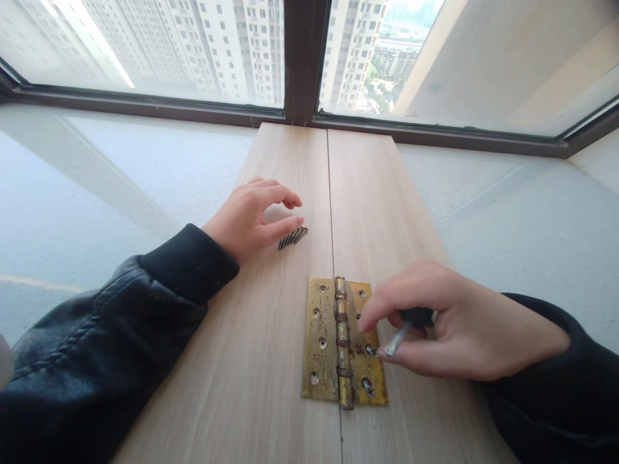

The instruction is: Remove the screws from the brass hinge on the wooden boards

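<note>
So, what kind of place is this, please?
Probably a high-floor apartment, at a wide window sill. The window looks out on tall residential towers far below eye level, and two wooden boards with a brass hinge lie on the sill as a makeshift work spot.

We see a tarnished brass hinge (338, 341) on pale wood-grain boards (271, 335), dark screws (293, 237), black leather sleeves (111, 335).

Bright daylight comes through the windows (145, 45) at the top of the frame, partly overexposed. Shadows are soft. The edges bend from wide-angle distortion.
</note>
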Motion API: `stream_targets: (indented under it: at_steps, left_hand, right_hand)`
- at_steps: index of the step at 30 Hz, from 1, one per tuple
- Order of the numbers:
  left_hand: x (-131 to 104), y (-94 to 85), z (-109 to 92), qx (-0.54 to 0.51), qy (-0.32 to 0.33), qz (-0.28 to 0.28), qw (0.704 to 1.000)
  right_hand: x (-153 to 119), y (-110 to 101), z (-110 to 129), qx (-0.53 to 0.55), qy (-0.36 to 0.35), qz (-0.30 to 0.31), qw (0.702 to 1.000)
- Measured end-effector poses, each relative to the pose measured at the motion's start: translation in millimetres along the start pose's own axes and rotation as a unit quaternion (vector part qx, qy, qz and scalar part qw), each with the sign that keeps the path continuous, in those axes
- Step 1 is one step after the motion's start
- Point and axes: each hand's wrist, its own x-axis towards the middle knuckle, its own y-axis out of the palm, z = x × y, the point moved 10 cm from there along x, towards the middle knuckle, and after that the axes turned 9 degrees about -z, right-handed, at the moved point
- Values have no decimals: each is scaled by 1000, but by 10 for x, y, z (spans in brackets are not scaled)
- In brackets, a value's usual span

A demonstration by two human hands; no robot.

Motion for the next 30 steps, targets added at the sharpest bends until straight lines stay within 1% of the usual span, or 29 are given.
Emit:
stream_targets:
  at_steps: [3, 6, 12, 15, 16, 18, 20, 21, 22, 24, 26, 30]
  left_hand:
    - [2, 1, 7, 0, -3, -3, 1000]
    - [1, 3, 9, 3, -5, -4, 1000]
    - [-2, 6, 3, 3, -3, -3, 1000]
    - [-1, 5, 7, 5, -3, -4, 1000]
    - [0, 7, 9, 4, -3, -4, 1000]
    - [1, 9, 16, 3, -5, -5, 1000]
    - [3, 14, 21, 0, -6, -5, 1000]
    - [4, 16, 22, -2, -6, -4, 1000]
    - [5, 17, 22, -4, -6, -5, 1000]
    - [7, 20, 21, -6, -4, -5, 1000]
    - [10, 19, 25, -9, -6, -8, 1000]
    - [19, 22, 39, -24, -9, -13, 1000]
  right_hand:
    - [-6, 108, 36, 11, -15, 35, 999]
    - [-32, 173, 33, 10, -20, 62, 998]
    - [-48, 180, 30, -31, -16, 61, 998]
    - [-47, 165, 29, -27, -5, 65, 998]
    - [-50, 135, 24, -18, 4, 57, 998]
    - [-73, 34, -18, -11, 34, 21, 999]
    - [-139, -104, -88, -45, 73, -39, 996]
    - [-189, -163, -102, -75, 82, -67, 992]
    - [-245, -203, -93, -107, 80, -88, 987]
    - [-365, -223, -15, -168, 53, -112, 978]
    - [-492, -207, 73, -215, 33, -123, 968]
    - [-694, -246, 267, -292, 21, -148, 945]
